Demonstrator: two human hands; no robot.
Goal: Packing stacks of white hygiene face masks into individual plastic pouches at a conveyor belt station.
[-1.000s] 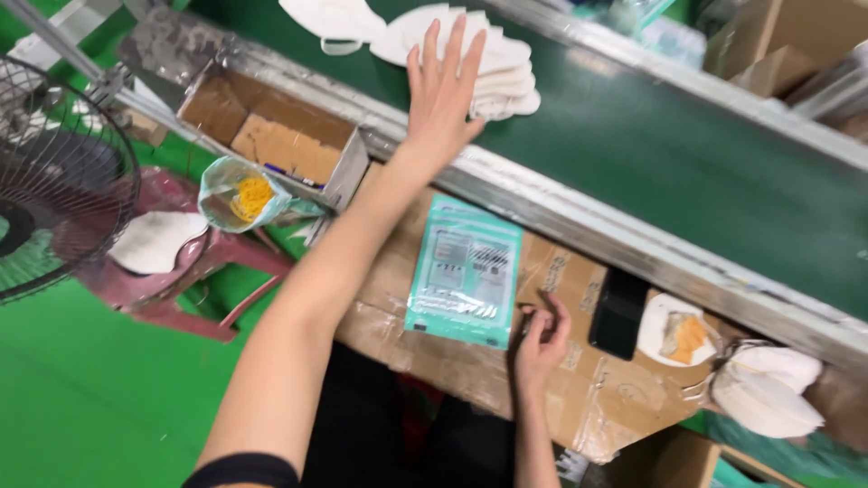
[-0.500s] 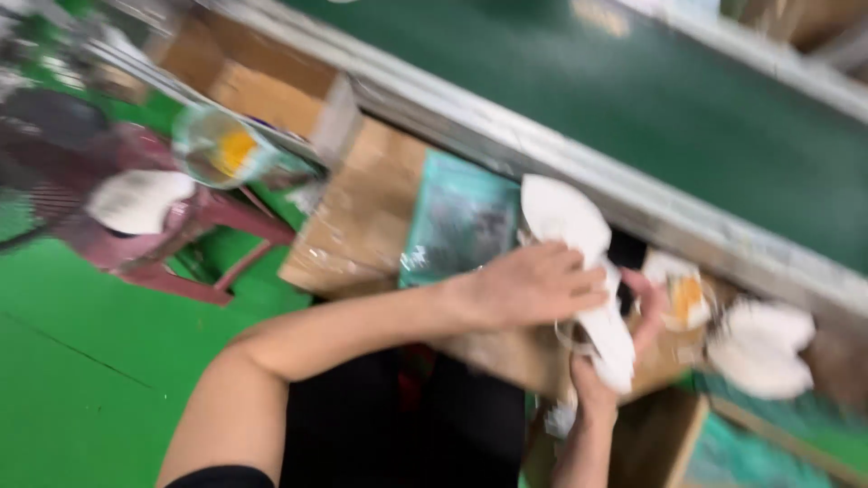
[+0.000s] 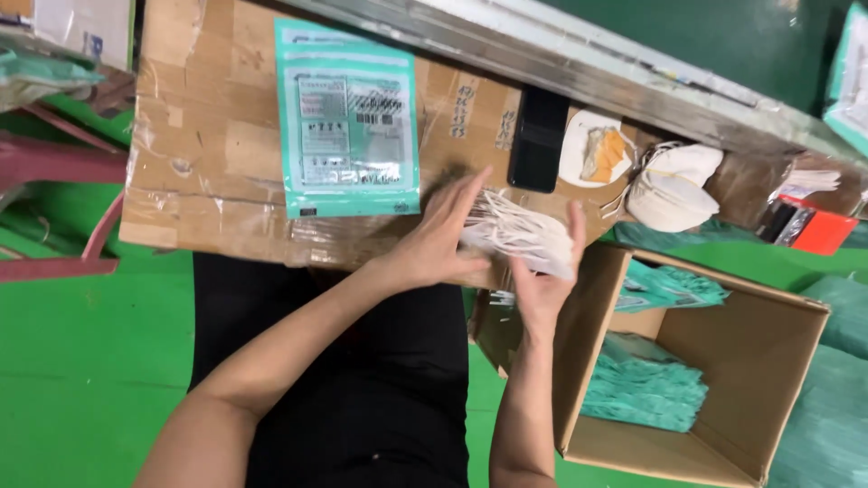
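Note:
My left hand (image 3: 440, 237) and my right hand (image 3: 545, 282) press together on a stack of white face masks (image 3: 517, 237), held edge-on just above the near edge of a taped cardboard work surface (image 3: 212, 154). Thin ear loops show on the stack's side. A teal and clear plastic pouch (image 3: 348, 131) lies flat on the cardboard, left of my hands.
A black phone (image 3: 537, 138), a small white dish of orange bits (image 3: 592, 149) and a pile of white masks (image 3: 672, 183) sit right of the pouch. An open cardboard box (image 3: 734, 452) holding teal pouches stands at lower right. A metal conveyor rail (image 3: 579, 56) runs along the top.
My left hand came back from the conveyor with white masks. Both hands have now closed on the stack in front of me, and the view has dropped toward the cardboard surface.

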